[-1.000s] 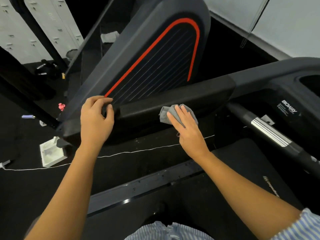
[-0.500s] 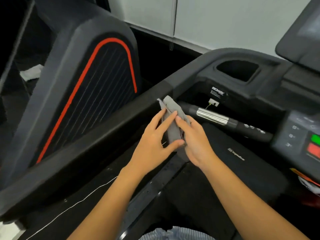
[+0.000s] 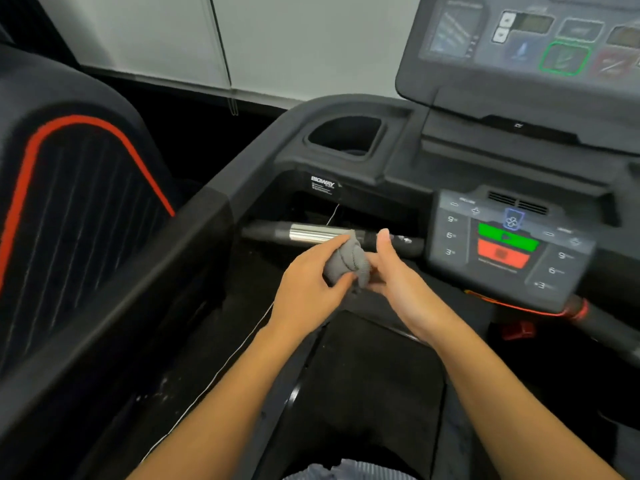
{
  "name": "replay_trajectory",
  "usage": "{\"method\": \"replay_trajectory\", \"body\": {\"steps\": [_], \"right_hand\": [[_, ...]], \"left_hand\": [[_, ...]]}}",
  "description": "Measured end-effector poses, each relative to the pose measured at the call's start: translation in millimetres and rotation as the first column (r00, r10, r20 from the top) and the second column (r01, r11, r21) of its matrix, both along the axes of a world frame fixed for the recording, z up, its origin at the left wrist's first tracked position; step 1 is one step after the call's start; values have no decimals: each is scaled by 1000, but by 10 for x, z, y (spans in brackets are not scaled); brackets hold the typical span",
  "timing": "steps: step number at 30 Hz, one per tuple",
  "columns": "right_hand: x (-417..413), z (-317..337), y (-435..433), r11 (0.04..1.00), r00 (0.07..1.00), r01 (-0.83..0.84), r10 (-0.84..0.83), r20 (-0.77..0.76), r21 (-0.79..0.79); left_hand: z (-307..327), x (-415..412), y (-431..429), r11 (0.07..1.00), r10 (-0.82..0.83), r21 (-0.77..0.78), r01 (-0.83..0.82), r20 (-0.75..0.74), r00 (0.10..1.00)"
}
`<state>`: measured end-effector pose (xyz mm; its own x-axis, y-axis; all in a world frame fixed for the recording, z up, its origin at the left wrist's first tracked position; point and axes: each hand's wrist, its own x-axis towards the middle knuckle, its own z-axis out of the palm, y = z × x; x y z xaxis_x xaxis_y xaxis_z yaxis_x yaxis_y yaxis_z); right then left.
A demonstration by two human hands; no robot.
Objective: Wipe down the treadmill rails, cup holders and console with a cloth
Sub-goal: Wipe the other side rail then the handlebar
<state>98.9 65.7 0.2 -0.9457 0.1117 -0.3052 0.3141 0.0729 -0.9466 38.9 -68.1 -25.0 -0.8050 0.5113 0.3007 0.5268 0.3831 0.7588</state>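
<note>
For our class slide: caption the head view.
Left hand and right hand bunch a grey cloth before the treadmill console.

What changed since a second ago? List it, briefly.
The left hand left the side rail and took hold of the cloth; the right hand lifted the cloth off the rail. Both now bunch it near the handlebar. The right hand never let go.

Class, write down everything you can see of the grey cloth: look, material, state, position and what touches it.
The cloth is plain grey, soft, with ribbed folds. It is bunched into a loose wad between both hands: the left hand grips its left side, the right hand holds its lower right edge. Its top overlaps the chrome-banded handlebar in view; contact there cannot be told.
</note>
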Motion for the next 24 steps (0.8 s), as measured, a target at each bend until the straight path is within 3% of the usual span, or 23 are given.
{"method": "replay_trajectory", "body": {"steps": [3, 7, 10, 12, 15, 24], "right_hand": [[5, 11, 331, 967, 972, 235, -232, -44, 93], [-43, 44, 769, 827, 847, 522, -473, -242, 208], [-101, 69, 1011, 761, 809, 570, -455, -371, 309], [-163, 55, 1095, 748, 816, 557, -413, -405, 361], [-249, 52, 1142, 741, 846, 510, -340, -411, 437], [-446, 54, 1119, 691, 833, 521, -283, -476, 501]], "left_hand": [[-28, -21, 332, 1000, 5, 28, -5, -8, 1000], [-59, -134, 678, 998, 59, 30, -57, -54, 997], [-187, -242, 926, 976, -32, -220, -8, -179, 983], [-269, -265, 1045, 922, -93, -386, 30, -145, 985], [-334, -265, 1152, 911, -158, -402, 89, -141, 977], [-428, -481, 828, 876, -303, -478, 61, -447, 842]]}}
